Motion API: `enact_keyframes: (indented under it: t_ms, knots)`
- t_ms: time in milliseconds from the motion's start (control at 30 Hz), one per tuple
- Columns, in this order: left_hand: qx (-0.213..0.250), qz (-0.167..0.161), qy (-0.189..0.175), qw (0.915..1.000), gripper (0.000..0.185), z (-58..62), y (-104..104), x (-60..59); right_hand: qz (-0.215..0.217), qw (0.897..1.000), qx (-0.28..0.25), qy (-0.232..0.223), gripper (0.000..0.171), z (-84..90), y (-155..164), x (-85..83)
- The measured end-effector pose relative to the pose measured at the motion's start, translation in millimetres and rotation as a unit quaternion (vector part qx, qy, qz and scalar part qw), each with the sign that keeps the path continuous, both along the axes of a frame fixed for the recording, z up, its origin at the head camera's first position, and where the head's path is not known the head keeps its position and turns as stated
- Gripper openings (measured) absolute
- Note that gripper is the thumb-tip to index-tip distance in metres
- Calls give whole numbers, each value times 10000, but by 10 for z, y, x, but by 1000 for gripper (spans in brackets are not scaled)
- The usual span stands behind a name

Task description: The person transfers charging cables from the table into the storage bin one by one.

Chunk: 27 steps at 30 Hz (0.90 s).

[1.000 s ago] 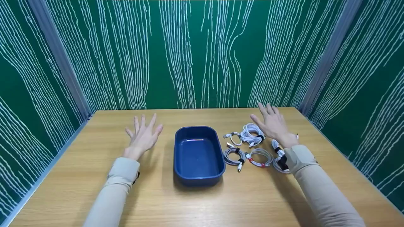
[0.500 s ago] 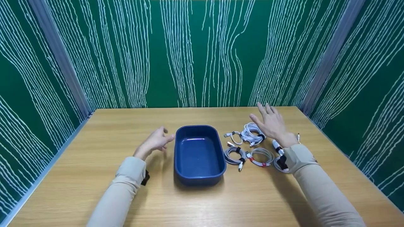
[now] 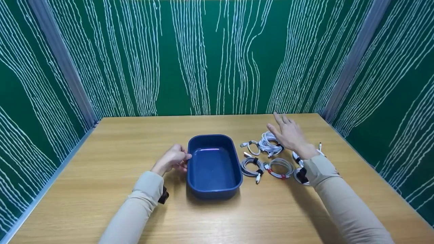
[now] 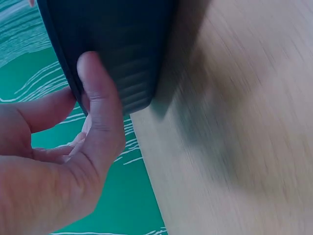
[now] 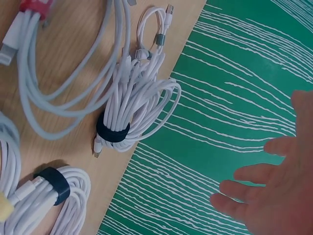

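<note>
A dark blue plastic bin point(image 3: 214, 195) stands upright on the wooden table. My left hand point(image 3: 173, 158) is at its left side and pinches the rim, thumb at the top edge and fingers curled by the outer wall. In the left wrist view, a finger of that hand point(image 4: 100, 107) lies against the ribbed wall of the bin point(image 4: 122, 49). My right hand point(image 3: 291, 135) hovers with spread fingers and holds nothing. Beneath and beside it lie coiled cables: a large white coil point(image 3: 269, 144), a small white loop point(image 3: 253, 148), a grey coil point(image 3: 249, 173) and a red-strapped coil point(image 3: 280, 168).
At the far right, a white cable bundle point(image 3: 300, 174) with a black strap is partly hidden by the right wrist. Green panels point(image 3: 217, 67) with white lines enclose the back and sides of the wooden table point(image 3: 84, 189).
The left hand has moved right from its spread pose over the table to the bin's left rim, fingers now curled. The right hand stays nearly in place; the bin has not visibly moved.
</note>
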<state>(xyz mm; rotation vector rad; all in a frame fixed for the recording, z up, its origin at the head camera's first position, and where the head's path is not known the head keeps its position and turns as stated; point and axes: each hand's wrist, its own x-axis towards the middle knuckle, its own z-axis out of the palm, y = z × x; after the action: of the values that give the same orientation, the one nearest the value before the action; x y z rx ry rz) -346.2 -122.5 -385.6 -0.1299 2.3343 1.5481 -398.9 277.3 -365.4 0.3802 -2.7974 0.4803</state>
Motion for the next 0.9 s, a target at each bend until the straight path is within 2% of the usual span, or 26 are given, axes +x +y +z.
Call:
enact_keyframes:
  t_ms: [233, 467, 733, 900]
  knots:
    - [409, 182, -335, 9984, 16, -55, -30, -51, 175, 9990, -404, -102, 66, -27, -42, -2]
    - [1204, 243, -567, 9908, 21, -174, -115, -85, 554, 9898, -1131, -663, 48, -96, -148, 4]
    - [1700, 225, -709, 9826, 18, -225, -139, -99, 1067, 9843, -889, -1093, 21, -246, -250, -10]
    - [1741, 229, -736, 9817, 15, -226, -140, -93, 1036, 9795, -620, -1615, 16, -359, -316, 7]
